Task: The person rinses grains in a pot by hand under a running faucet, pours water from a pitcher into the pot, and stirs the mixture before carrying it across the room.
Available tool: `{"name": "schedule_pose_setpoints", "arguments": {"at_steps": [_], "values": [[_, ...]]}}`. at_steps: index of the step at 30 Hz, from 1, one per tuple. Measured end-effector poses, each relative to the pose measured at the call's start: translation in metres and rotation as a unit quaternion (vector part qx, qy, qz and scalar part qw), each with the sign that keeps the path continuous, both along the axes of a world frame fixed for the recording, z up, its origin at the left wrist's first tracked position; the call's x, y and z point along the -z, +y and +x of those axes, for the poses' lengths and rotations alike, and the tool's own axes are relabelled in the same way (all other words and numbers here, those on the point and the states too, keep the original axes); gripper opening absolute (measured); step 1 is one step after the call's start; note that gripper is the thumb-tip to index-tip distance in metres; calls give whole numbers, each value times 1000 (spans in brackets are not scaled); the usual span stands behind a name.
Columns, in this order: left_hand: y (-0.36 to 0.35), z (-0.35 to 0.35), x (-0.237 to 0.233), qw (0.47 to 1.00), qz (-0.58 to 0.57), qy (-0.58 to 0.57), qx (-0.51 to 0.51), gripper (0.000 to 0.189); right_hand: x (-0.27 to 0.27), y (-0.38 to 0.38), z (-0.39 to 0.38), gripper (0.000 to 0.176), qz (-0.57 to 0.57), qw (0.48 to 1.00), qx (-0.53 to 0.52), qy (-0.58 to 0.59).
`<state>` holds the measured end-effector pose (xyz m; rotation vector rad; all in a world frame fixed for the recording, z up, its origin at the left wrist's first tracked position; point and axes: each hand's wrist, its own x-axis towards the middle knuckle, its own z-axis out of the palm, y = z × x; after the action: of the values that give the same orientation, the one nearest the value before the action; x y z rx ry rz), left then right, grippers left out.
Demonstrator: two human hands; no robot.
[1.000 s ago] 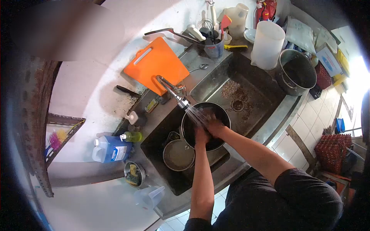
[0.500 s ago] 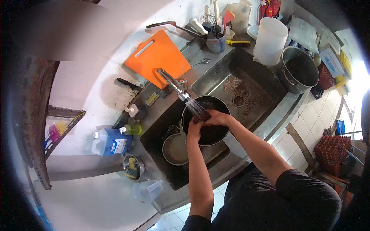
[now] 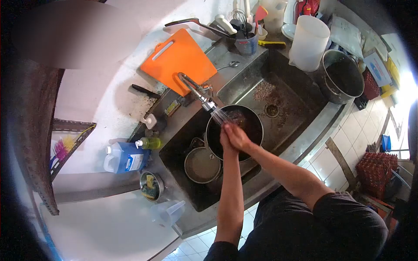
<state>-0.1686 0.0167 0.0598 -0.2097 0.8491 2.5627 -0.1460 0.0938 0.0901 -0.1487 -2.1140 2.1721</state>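
Note:
My left hand and my right hand are pressed together over a dark round pot in the sink. Water sprays onto them from the faucet. Their fingers are closed against each other, and whatever lies between them is hidden. Just beyond the fingertips, a reddish-brown patch shows inside the pot. Below and left of the pot, a smaller pan sits in the same basin.
Brown bits lie around the drain of the other basin. An orange cutting board leans on the wall behind the faucet. A blue jug, a bowl with sponges, a white container and a large pot stand around the sink.
My hands were apart around a dark brown clump under the water; now they are pressed together, slightly lower and to the right. The clump no longer shows between them.

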Motion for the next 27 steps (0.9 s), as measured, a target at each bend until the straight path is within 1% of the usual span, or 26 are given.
{"name": "schedule_pose_setpoints", "arguments": {"at_steps": [1,2,3,4,5,7,8,9,11,12,13,15,16,17,19,20,21,22,23,24,25,26,27], "values": [[-11,-9,18,979,104,163,60,36,-11,-1,2,47,4,1000,0,2],[-17,-21,45,992,107,64,36,37,-20,-1,2,47,23,999,4,36],[-6,-12,27,991,110,62,36,37,-24,0,4,48,41,997,8,67],[10,6,-11,998,64,-2,9,37,-17,15,-5,52,15,994,-102,-36],[17,16,-33,998,17,-64,-19,36,-17,15,-2,52,12,994,-102,-38],[20,14,-41,997,11,-72,-27,36,-19,16,-6,54,22,989,-127,-76],[19,11,-43,997,18,-67,-26,36,2,-5,0,53,57,996,-17,66],[19,9,-44,997,23,-64,-25,35,-3,-2,-3,53,61,996,-18,67],[23,10,-43,997,29,-69,-28,35,-10,2,1,50,-22,997,-76,23],[27,10,-41,997,30,-71,-32,35,-13,22,-13,55,-2,978,-189,-84],[28,10,-39,996,32,-71,-35,35,-17,19,-10,55,-6,978,-188,-85],[27,3,-42,997,33,-67,-36,35,-22,13,-6,54,31,990,-137,-21],[29,3,-44,997,24,-67,-44,35,-23,2,2,55,96,988,-70,98],[31,6,-45,996,16,-68,-51,35,-23,5,1,55,100,988,-71,95],[36,11,-49,996,-3,-69,-56,34,-29,19,-6,56,26,985,-168,-40],[36,11,-52,996,-13,-67,-59,34,-33,32,-20,60,34,960,-231,-155],[32,11,-54,995,-25,-65,-65,34,-34,27,-18,60,34,961,-229,-153],[24,4,-48,999,29,-6,-19,34,-34,17,-13,61,64,985,-153,-44],[16,1,-42,999,29,-6,-21,34,-34,9,-7,63,94,991,-75,64],[14,1,-55,999,36,-8,-13,34,-31,6,1,63,159,980,-71,93],[13,2,-61,999,43,-11,-3,33,-31,9,-2,63,160,980,-71,90],[-7,-18,21,990,130,42,44,33,-32,15,-6,61,114,987,-112,18],[-1,-14,10,990,130,40,48,33,-34,23,-14,60,67,985,-149,-52]]}}
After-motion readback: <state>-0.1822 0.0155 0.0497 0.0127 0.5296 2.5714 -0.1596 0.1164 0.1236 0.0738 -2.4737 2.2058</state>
